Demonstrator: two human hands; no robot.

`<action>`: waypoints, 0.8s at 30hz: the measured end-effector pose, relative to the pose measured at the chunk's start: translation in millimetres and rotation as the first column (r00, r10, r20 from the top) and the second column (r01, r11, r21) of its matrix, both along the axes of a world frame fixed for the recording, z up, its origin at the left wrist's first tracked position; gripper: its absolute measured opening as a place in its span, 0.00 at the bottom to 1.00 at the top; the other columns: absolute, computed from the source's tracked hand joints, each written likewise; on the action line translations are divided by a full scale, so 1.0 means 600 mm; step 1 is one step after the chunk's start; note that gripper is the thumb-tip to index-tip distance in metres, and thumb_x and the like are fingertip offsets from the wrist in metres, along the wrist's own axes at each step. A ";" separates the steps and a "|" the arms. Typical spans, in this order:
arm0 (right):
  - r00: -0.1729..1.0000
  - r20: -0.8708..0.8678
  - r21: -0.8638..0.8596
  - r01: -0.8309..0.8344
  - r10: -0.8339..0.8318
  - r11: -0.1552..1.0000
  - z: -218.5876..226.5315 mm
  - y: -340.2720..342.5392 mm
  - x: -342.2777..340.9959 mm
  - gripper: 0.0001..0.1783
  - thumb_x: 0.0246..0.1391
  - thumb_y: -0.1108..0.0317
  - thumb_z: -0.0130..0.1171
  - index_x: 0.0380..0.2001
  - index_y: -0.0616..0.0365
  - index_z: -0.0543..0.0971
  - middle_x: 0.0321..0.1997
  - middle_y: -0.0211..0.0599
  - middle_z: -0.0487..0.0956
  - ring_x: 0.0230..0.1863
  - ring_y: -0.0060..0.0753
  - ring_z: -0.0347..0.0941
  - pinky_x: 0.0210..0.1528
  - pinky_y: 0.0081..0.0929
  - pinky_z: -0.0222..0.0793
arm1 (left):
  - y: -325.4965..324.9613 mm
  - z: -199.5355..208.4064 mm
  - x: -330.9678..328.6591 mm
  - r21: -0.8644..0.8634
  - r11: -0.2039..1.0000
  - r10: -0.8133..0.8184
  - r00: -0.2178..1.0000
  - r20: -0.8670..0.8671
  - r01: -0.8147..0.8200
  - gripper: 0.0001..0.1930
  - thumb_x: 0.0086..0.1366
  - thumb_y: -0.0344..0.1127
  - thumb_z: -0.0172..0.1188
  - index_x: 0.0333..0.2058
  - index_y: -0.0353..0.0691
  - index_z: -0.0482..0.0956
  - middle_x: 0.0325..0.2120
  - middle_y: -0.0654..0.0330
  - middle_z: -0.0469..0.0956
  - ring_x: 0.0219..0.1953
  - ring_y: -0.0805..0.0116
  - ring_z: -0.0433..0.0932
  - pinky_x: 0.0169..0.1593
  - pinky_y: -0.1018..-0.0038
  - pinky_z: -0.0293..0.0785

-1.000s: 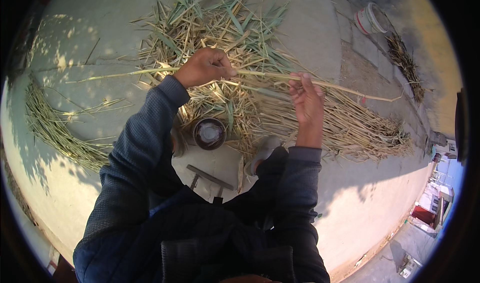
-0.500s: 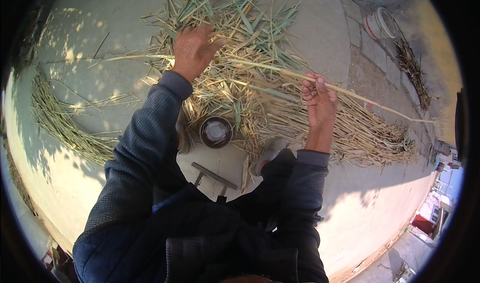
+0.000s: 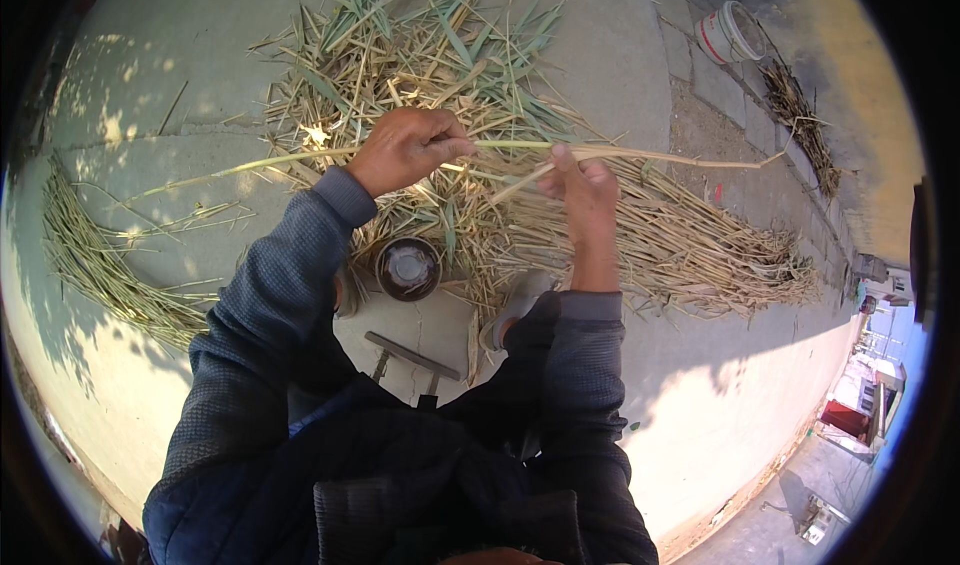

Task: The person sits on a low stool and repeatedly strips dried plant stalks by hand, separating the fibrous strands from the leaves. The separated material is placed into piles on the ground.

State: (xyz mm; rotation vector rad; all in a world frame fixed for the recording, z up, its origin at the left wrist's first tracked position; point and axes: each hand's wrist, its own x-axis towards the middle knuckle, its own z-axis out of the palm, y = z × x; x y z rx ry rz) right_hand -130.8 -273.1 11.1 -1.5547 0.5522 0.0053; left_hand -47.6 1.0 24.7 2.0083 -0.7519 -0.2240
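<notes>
A long reed stalk [image 3: 512,145] runs sideways in front of me, greenish between my hands and out to the left. My left hand [image 3: 408,151] is closed around it, thumb and fingers pinching. At the stalk's right part, my right hand [image 3: 584,183] pinches it where a pale dry leaf sheath stands away from the stem. Below both hands spreads a heap of dry husks and green leaves [image 3: 400,85]. Tan unstripped stalks [image 3: 700,250] lie bundled beside my right hand. Smooth green stalks [image 3: 110,275] lie in a curved bunch at the far left.
A round dark tin [image 3: 408,269] stands between my feet, with a metal T-shaped bar [image 3: 412,356] nearer me. One shoe [image 3: 518,310] touches the husks. A white bucket [image 3: 730,33] lies tipped at the upper right, beside a bundle of dark twigs [image 3: 800,115].
My right hand has moved left along the stalk, closer to my left hand, and a sheath now stands loose there. My left hand has closed on the stalk and come slightly lower.
</notes>
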 end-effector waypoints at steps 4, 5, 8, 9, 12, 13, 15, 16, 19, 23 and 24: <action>0.978 -0.093 -0.316 -0.206 0.186 0.926 -0.018 -0.026 -0.002 0.23 0.58 0.57 0.73 0.45 0.66 0.81 0.44 0.44 0.86 0.41 0.29 0.82 0.41 0.26 0.77 | 0.010 0.001 0.006 -0.007 1.000 0.015 0.999 -0.049 -0.016 0.09 0.68 0.37 0.68 0.37 0.36 0.86 0.26 0.61 0.83 0.28 0.72 0.82 0.34 0.72 0.77; 0.970 -0.180 -0.466 -0.233 0.167 0.853 -0.020 -0.029 -0.001 0.23 0.58 0.58 0.72 0.48 0.66 0.80 0.47 0.45 0.85 0.45 0.31 0.82 0.44 0.28 0.77 | 0.013 0.001 0.008 -0.017 1.000 0.022 0.998 -0.065 -0.024 0.08 0.68 0.36 0.68 0.37 0.36 0.85 0.26 0.61 0.83 0.28 0.73 0.82 0.34 0.73 0.77; 0.981 0.190 0.088 0.011 -0.028 0.996 -0.009 -0.040 -0.002 0.24 0.61 0.63 0.69 0.56 0.65 0.76 0.56 0.48 0.82 0.52 0.33 0.80 0.51 0.29 0.75 | 0.019 0.003 0.009 0.024 1.000 -0.007 0.993 -0.117 0.010 0.10 0.69 0.36 0.67 0.33 0.34 0.84 0.24 0.62 0.81 0.26 0.75 0.80 0.32 0.74 0.75; 0.975 0.209 0.229 0.024 -0.073 0.973 -0.003 -0.043 -0.001 0.24 0.62 0.64 0.67 0.57 0.65 0.76 0.56 0.48 0.82 0.51 0.33 0.80 0.51 0.29 0.75 | 0.021 0.004 0.009 0.036 0.999 -0.022 0.991 -0.129 0.027 0.10 0.69 0.36 0.67 0.32 0.34 0.83 0.23 0.62 0.81 0.26 0.76 0.80 0.31 0.74 0.75; 0.946 0.282 0.544 -0.022 -0.158 0.839 0.009 -0.043 0.003 0.21 0.65 0.67 0.65 0.57 0.63 0.75 0.56 0.48 0.82 0.49 0.32 0.80 0.52 0.28 0.75 | 0.023 0.008 0.009 -0.031 0.996 -0.086 0.952 -0.293 0.080 0.12 0.69 0.37 0.67 0.31 0.34 0.82 0.22 0.63 0.80 0.25 0.76 0.79 0.31 0.73 0.74; 0.944 0.281 0.561 -0.015 -0.174 0.828 0.008 -0.039 0.005 0.20 0.65 0.67 0.64 0.56 0.63 0.76 0.56 0.48 0.83 0.48 0.31 0.80 0.51 0.28 0.75 | 0.023 0.008 0.009 -0.029 0.996 -0.086 0.955 -0.283 0.081 0.12 0.69 0.37 0.67 0.31 0.35 0.82 0.22 0.63 0.80 0.25 0.75 0.79 0.31 0.73 0.74; 0.943 0.273 0.539 0.013 -0.189 0.842 0.005 -0.034 0.009 0.17 0.65 0.66 0.64 0.53 0.62 0.77 0.53 0.47 0.84 0.46 0.29 0.81 0.49 0.27 0.76 | 0.022 0.008 0.008 -0.032 0.995 -0.099 0.956 -0.277 0.093 0.12 0.68 0.38 0.68 0.31 0.35 0.82 0.22 0.63 0.79 0.25 0.75 0.79 0.31 0.73 0.74; 0.945 0.265 0.500 0.035 -0.192 0.865 0.003 -0.033 0.010 0.17 0.65 0.65 0.64 0.52 0.62 0.77 0.52 0.46 0.84 0.44 0.28 0.81 0.47 0.26 0.77 | 0.022 0.008 0.008 -0.010 0.996 -0.087 0.973 -0.214 0.087 0.12 0.68 0.38 0.68 0.31 0.35 0.83 0.22 0.62 0.80 0.25 0.74 0.80 0.31 0.73 0.75; 0.942 0.245 0.434 0.104 -0.228 0.895 -0.002 -0.031 0.010 0.15 0.65 0.62 0.66 0.47 0.61 0.78 0.47 0.44 0.86 0.39 0.27 0.82 0.43 0.24 0.78 | 0.023 0.008 0.006 -0.002 0.998 -0.069 0.991 -0.112 0.070 0.12 0.68 0.39 0.68 0.32 0.35 0.83 0.23 0.62 0.80 0.25 0.73 0.80 0.30 0.73 0.75; 0.932 0.230 0.409 0.169 -0.281 0.897 0.005 -0.027 0.008 0.15 0.64 0.60 0.67 0.42 0.61 0.79 0.43 0.45 0.86 0.35 0.26 0.82 0.38 0.21 0.78 | 0.016 0.014 0.001 0.016 0.998 -0.065 0.992 -0.106 0.067 0.12 0.67 0.39 0.69 0.32 0.35 0.83 0.23 0.60 0.81 0.24 0.71 0.80 0.30 0.72 0.75; 0.927 0.218 0.393 0.203 -0.306 0.897 0.009 -0.024 0.008 0.15 0.64 0.59 0.67 0.41 0.61 0.78 0.42 0.45 0.86 0.35 0.27 0.82 0.37 0.21 0.78 | 0.012 0.016 -0.001 0.083 0.995 -0.045 0.998 -0.049 0.049 0.12 0.67 0.40 0.69 0.32 0.35 0.83 0.23 0.59 0.81 0.26 0.70 0.81 0.30 0.72 0.75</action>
